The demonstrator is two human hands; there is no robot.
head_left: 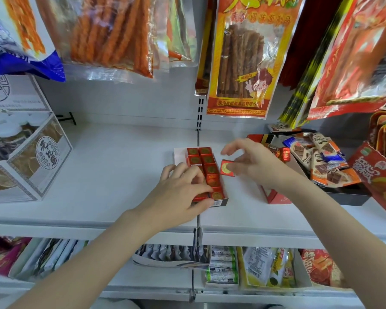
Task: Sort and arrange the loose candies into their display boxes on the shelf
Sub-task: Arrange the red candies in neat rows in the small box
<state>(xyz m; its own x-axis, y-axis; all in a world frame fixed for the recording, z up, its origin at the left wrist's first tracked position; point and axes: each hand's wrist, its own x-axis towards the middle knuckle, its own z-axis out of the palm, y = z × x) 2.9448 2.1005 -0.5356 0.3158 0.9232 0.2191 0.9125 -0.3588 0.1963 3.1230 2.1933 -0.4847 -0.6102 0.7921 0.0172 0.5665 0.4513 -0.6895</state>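
1. Left hand (183, 188) rests on the near end of the small display box (218, 202), fingers curled over the candies there and the thumb against the box's front edge. Looks like it's steadying the box; can't tell if it pinches one particular piece.
2. Right hand (250, 161) pinches one loose red square candy (227, 168) between thumb and fingertips, gold face toward the camera, other fingers spread. It's just beside the box's right wall, not in yet.
3. Box sits mid-shelf (112, 166) on the joint between panels. Red gold-stamped candies (206, 161) fill it in two columns, stacked at the far end.
4. Step in hand, my read: placing this piece into the box.
5. Next move needs a free slot, probably near the left fingers, so that hand likely has to shift. Keep the gold face up to match.
6. More loose red candies (284, 154) sit in the mixed box (274, 195) to the right, among chocolate bar packs (328, 172). Sorting isn't finished.
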